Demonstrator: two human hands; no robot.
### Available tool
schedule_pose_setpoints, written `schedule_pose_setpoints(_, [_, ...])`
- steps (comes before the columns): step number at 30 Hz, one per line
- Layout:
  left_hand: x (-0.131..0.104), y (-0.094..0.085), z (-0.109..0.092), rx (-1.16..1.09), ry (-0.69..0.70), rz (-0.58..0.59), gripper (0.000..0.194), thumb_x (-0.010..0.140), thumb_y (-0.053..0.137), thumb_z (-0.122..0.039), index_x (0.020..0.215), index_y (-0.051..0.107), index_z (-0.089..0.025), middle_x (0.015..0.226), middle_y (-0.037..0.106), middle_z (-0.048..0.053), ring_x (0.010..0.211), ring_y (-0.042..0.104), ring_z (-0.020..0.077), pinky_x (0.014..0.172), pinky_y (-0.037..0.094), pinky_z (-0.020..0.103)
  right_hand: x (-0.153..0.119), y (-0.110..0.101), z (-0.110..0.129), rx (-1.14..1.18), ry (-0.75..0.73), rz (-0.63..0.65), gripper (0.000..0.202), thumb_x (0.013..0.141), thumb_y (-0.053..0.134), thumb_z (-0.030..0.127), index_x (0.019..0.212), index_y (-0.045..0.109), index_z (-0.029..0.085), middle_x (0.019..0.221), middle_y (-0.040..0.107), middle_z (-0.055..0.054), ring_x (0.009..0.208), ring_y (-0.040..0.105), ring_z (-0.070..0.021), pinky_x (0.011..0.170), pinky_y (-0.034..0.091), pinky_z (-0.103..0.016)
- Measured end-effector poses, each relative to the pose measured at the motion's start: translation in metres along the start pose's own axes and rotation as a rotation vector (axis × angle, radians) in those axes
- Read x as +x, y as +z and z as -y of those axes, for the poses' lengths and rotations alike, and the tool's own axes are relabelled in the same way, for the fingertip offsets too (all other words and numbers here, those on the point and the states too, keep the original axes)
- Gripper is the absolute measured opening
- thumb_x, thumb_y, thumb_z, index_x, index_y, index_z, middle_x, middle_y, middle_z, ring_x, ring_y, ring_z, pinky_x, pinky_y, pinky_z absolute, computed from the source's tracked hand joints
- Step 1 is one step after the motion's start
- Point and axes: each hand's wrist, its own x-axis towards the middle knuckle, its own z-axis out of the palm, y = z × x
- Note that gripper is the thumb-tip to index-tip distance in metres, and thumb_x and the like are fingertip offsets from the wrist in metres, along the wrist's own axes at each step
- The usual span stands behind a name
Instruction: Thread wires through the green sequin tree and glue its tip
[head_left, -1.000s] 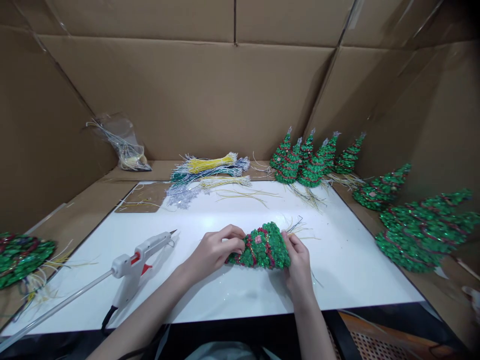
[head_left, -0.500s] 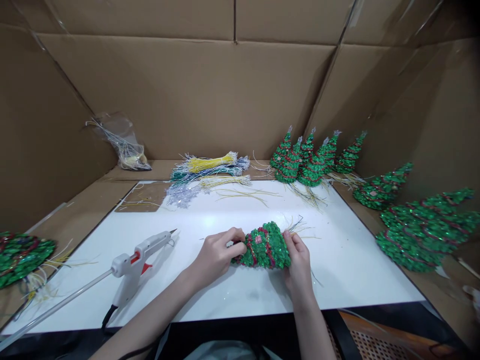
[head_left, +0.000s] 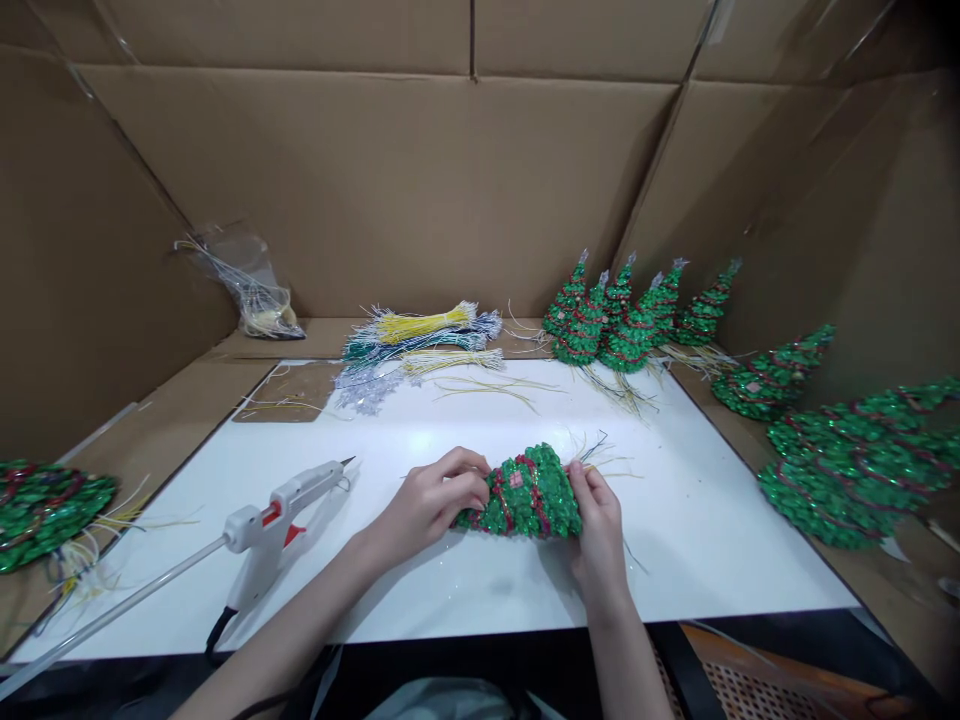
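A small green tinsel Christmas tree [head_left: 529,492] with red garland and a pink square ornament lies on its side, its base toward the right. My right hand [head_left: 595,510] grips the base edge, thumb on the near face; thin wires stick out beside it. My left hand [head_left: 441,495] is at the narrow end with its fingers curled over the tip, which they hide. Whether a small piece is pinched there I cannot tell. A white glue gun [head_left: 277,520] with a red trigger rests on its stand to the left, a long glue stick in its back.
Bundles of yellow, white and green wires [head_left: 424,330] lie at the back beside clear star pieces [head_left: 367,388]. Several finished trees [head_left: 634,325] stand at the back right, more trees [head_left: 847,470] lean at right. A plastic bag [head_left: 259,290] sits back left; cardboard walls enclose the white board [head_left: 720,540].
My left hand has shifted slightly left along the tree's narrow end, its fingers straightening a little. My right hand and the tree stay nearly where they were; the view shifts slightly.
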Motion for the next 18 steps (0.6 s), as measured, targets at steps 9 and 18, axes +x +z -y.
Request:
schedule_pose_setpoints(9, [0.011, -0.014, -0.007, 0.078, 0.008, 0.125, 0.029, 0.089, 0.041, 0.0, 0.088, 0.063, -0.019, 0.115, 0.056, 0.008, 0.1, 0.062, 0.0145, 0.082, 0.051, 0.023, 0.001, -0.002, -0.001, -0.009, -0.015, 0.008, 0.036, 0.079, 0.069, 0.051, 0.073, 0.056, 0.018, 0.064, 0.043, 0.004, 0.059, 0.037, -0.0109, 0.053, 0.031, -0.023])
schedule_pose_setpoints(18, [0.018, -0.021, -0.015, 0.237, 0.027, 0.193, 0.032, 0.084, 0.043, 0.003, 0.086, 0.064, -0.02, 0.108, 0.058, 0.005, 0.089, 0.06, 0.0115, 0.075, 0.047, 0.02, 0.003, -0.004, -0.005, 0.009, -0.019, -0.001, 0.035, 0.08, 0.068, 0.051, 0.075, 0.057, 0.018, 0.065, 0.045, 0.004, 0.059, 0.039, -0.0111, 0.053, 0.032, -0.024])
